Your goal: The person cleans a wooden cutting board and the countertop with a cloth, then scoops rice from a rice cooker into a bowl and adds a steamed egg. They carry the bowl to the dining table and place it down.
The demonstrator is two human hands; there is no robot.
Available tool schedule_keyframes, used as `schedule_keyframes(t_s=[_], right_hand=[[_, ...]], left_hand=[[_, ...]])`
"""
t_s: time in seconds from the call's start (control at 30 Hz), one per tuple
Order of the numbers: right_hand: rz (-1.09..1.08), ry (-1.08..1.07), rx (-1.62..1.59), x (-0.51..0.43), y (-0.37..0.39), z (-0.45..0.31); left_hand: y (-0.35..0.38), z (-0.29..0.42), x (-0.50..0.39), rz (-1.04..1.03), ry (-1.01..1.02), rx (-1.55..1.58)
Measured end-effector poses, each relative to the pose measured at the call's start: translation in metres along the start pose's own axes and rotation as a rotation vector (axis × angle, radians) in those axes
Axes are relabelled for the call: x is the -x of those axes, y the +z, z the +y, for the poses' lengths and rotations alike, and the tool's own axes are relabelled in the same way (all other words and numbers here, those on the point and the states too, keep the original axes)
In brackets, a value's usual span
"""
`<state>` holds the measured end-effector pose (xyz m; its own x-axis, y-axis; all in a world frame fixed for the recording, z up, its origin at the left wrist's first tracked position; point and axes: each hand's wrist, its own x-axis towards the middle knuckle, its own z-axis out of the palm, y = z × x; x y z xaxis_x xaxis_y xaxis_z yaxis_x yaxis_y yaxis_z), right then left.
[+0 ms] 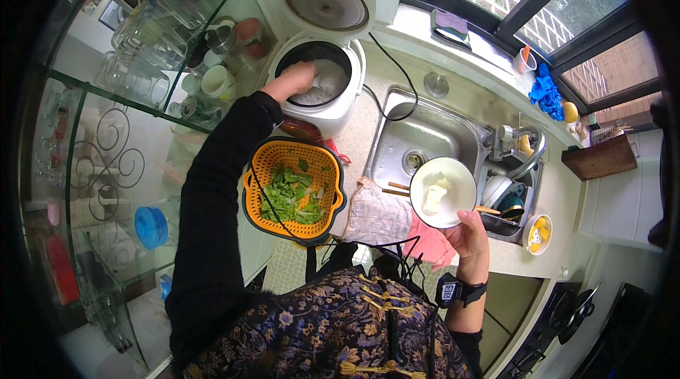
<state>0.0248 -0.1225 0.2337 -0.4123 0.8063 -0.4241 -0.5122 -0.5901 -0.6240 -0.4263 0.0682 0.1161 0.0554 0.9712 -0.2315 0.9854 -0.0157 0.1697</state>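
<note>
My left hand reaches into the open rice cooker, its fingers closed around a pale utensil, mostly hidden. The utensil's end meets the cooked white rice in the dark inner pot. In my right hand is a white bowl with a dark rim, gripped at its near edge and tilted toward me. A pale yellowish lump of food lies inside it. Chopsticks pass beneath the bowl; whether my right hand holds them too is hidden.
An orange colander with chopped leafy greens stands in front of the cooker. Cloths lie at the counter edge beside the steel sink. Dishes fill the smaller basin. Glass shelves flank my left arm; a power cord loops over the counter.
</note>
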Motion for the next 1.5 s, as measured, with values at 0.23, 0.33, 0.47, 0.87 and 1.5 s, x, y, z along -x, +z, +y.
schedule_keyframes(t_s=[0.23,0.33,0.47,0.87,1.5], right_hand=[[-0.026,0.010,0.002,-0.003,-0.003,0.001],[-0.024,0.008,-0.013,-0.006,0.002,0.004],[-0.024,0.008,-0.014,-0.009,0.015,0.006],[-0.162,0.072,-0.001,-0.085,0.037,0.032],[-0.199,0.033,-0.119,-0.133,0.040,0.062]], left_hand=[[-0.006,-0.009,-0.002,-0.085,0.077,0.187],[-0.015,-0.014,-0.001,-0.193,0.026,0.410],[-0.023,-0.020,0.005,-0.257,-0.091,0.625],[-0.060,-0.046,0.051,-0.191,-0.167,0.736],[-0.084,0.138,0.147,0.075,0.349,-0.111]])
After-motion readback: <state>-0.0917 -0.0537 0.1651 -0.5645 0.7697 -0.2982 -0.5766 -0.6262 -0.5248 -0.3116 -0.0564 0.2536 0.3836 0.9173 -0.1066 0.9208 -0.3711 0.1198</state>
